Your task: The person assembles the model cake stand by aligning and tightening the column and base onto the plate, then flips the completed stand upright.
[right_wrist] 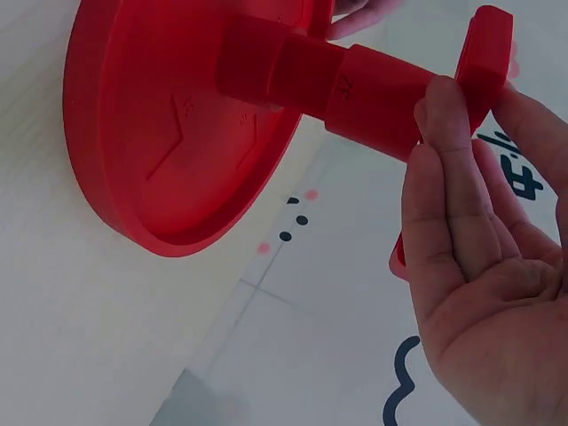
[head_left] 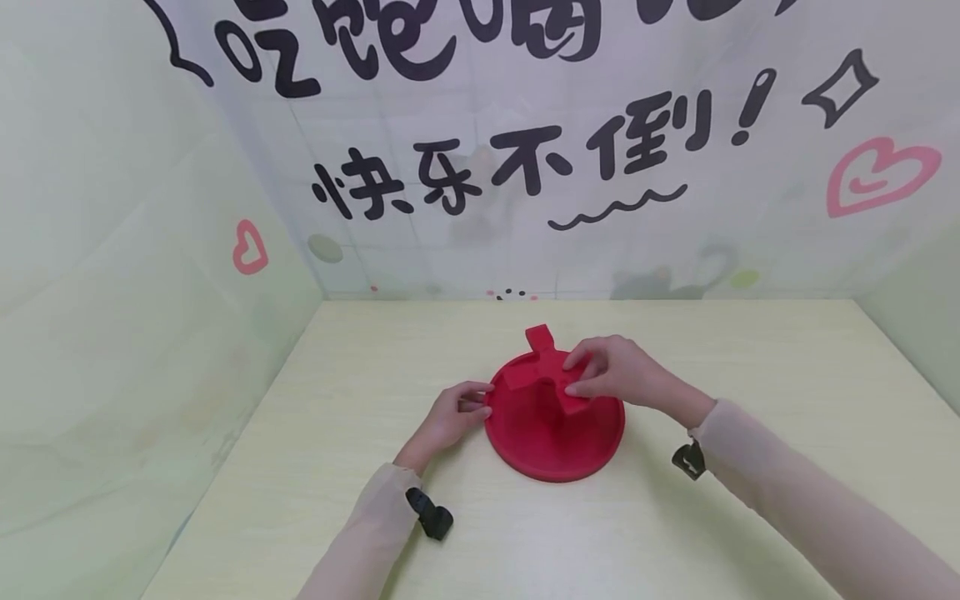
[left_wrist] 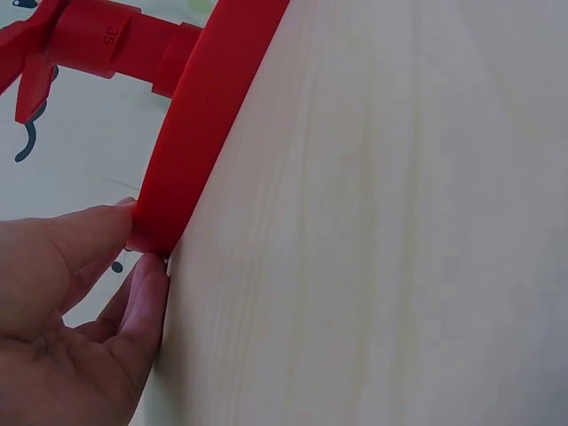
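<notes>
A red plastic stand is on the table, with a round raised-rim base [head_left: 517,442], a stepped post [right_wrist: 373,102] and a three-armed top [head_left: 522,377]. Numbers are moulded on the post. At the near-left side of the base, my left hand [head_left: 450,415] pinches the rim [left_wrist: 182,169], thumb on one side and fingers at its lower edge. My right hand [head_left: 622,375] grips one arm of the top between thumb and fingers. In the right wrist view its fingers [right_wrist: 435,213] lie along that arm, hiding part of it.
The pale wooden table [head_left: 360,350] runs back to a white printed cloth [head_left: 480,242] with black lettering. A cloth wall [head_left: 150,333] stands at the left, and another [head_left: 922,317] at the right. Each wrist wears a black strap device [head_left: 431,514].
</notes>
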`<action>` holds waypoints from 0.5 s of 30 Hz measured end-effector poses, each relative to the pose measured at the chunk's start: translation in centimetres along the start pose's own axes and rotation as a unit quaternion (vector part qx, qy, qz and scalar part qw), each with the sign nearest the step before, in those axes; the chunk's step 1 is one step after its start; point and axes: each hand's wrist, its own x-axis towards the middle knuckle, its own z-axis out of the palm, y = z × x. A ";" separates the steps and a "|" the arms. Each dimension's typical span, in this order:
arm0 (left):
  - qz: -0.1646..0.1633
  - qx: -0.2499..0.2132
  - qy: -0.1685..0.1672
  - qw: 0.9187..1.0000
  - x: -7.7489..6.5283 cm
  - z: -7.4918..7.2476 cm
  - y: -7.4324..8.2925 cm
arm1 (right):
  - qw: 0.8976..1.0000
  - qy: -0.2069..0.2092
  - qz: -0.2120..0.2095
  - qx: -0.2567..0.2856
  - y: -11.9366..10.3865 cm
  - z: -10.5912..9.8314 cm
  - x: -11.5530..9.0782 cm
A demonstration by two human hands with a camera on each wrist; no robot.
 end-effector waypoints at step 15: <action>0.018 -0.004 0.002 1.000 0.0 -0.1 0.0 | 0.999 0.035 0.014 -0.017 -2.0 1.3 -1.1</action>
